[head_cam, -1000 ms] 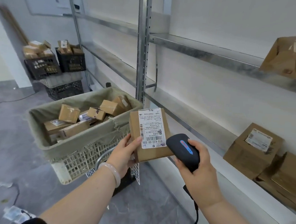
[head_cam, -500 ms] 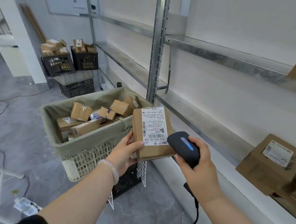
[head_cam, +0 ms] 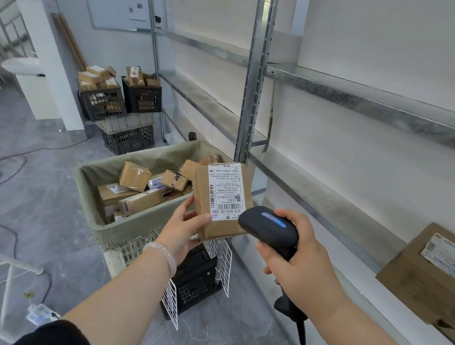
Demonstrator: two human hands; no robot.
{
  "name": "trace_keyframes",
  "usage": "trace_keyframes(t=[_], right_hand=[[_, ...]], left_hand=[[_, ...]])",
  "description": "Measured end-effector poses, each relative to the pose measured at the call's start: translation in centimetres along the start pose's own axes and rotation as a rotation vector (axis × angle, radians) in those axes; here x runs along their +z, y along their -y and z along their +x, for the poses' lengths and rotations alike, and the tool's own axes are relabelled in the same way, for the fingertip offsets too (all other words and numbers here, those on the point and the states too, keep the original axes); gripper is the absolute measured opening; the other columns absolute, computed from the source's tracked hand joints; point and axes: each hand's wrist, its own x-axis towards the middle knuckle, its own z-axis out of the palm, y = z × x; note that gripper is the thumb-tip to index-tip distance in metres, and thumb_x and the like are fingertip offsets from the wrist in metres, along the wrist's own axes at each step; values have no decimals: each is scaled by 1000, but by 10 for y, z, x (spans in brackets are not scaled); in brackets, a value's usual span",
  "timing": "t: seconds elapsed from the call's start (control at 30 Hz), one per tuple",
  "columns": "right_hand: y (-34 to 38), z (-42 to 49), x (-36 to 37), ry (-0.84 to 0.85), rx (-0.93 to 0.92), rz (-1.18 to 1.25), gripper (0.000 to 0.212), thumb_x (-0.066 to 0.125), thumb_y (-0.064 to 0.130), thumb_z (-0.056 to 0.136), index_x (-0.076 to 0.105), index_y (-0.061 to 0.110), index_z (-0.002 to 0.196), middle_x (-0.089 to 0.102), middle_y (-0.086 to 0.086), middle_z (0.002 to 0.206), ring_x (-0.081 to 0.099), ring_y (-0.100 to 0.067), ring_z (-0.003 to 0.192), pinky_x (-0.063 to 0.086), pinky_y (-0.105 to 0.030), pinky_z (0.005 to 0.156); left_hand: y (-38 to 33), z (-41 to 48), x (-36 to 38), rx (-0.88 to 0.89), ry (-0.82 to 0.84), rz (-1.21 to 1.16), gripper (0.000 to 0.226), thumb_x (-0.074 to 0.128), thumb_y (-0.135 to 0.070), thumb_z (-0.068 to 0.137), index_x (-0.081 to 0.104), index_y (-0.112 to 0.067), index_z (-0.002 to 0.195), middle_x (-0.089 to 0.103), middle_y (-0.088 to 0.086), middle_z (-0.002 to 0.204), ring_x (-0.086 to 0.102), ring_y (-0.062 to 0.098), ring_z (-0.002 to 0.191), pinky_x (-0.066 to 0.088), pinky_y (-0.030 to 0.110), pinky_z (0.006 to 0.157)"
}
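The left hand [head_cam: 187,230] is gripping a parcel [head_cam: 202,194], thumb lying across the near face and fingers curling behind. It is holding the parcel upright in the air, just in front of the post [head_cam: 248,106] and above the near right corner of the cart [head_cam: 125,227]. The right hand [head_cam: 304,269] is closing round the handle of a scanner [head_cam: 269,227], whose head is sitting just right of the parcel's lower corner, almost touching it.

The work in hand is, by the look of it, reading the label [head_cam: 226,191]. The barcode [head_cam: 229,207] is running along the label's lower edge, with the thumb tip resting just beside it, so the thumb should be staying off the bars. The scanner is looking very close and is aiming past the corner rather than at the code. Drawing it nearer the body and turning its nose squarely onto the bars would probably be helping. The label is looking glossy, so tipping the parcel a little away from the light may be sparing a failed read. Both hands should be holding steady while the trigger is being pressed. The shelf [head_cam: 313,194] on the right, where a box [head_cam: 426,272] is lying, is probably where the parcel is heading afterwards.
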Motion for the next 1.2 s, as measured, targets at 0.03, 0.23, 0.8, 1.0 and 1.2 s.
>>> trace_keyframes(t=[0.03,0.23,0.8,1.0,1.2], right_hand=[[3,1,1,8,0,-13,51,75,32,81,43,57,111,63,29,100,70,-12,77,58,-43,74],[18,6,10,40,39,-57,45,72,39,81,42,56,109,66,20,92,68,-10,73,58,-42,71],[24,49,33,28,70,-6,45,73,38,82,43,55,111,66,21,96,67,-5,76,57,-34,69],[-2,96,68,21,50,48,50,75,33,84,42,50,118,62,24,107,62,5,88,47,-11,73],[-22,149,96,39,62,169,54,77,25,83,45,44,123,58,27,107,60,10,94,49,-12,77]], left_hand=[[-1,0,-1,1,-9,-3,79,71,-5,87,34,-33,151,64,9,126,65,26,112,58,48,83],[-2,8,-13,-3,-59,-72,82,74,-4,84,37,-33,150,63,11,129,70,26,104,60,42,73],[-10,33,-37,-35,-113,-55,75,70,-11,91,33,-33,153,65,6,130,63,28,116,49,57,101],[-15,48,-44,-105,-138,-125,61,67,-15,93,44,-36,146,68,2,126,64,25,112,53,54,96],[-25,74,-43,-103,-235,-127,50,64,-24,96,47,-36,141,67,1,121,63,25,110,55,54,95]])
